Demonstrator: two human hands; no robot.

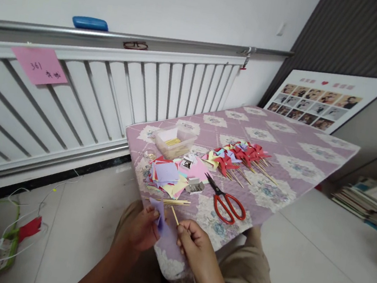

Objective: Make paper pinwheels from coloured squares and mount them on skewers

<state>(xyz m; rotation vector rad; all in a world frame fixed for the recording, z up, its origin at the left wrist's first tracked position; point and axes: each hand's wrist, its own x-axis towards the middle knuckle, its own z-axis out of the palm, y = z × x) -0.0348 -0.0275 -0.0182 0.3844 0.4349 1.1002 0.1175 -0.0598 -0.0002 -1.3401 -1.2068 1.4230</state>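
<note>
My left hand point(140, 229) pinches a small folded purple paper piece point(161, 213) at the near edge of the table. My right hand point(194, 246) holds a thin wooden stick point(174, 215) whose tip points up toward the purple paper. Just beyond my hands lie several loose wooden sticks point(172, 201) and a stack of coloured paper squares point(169, 176). Red-handled scissors point(227, 201) lie to the right of the stack. A row of finished paper pinwheels on sticks point(239, 156) lies further back.
The table carries a purple patterned cloth point(297, 148). A clear plastic box point(174, 142) stands at its far left. White railings point(75, 96) with a pink note point(40, 65) run along the left. A photo board point(322, 102) leans at the back right; books point(363, 203) lie on the floor.
</note>
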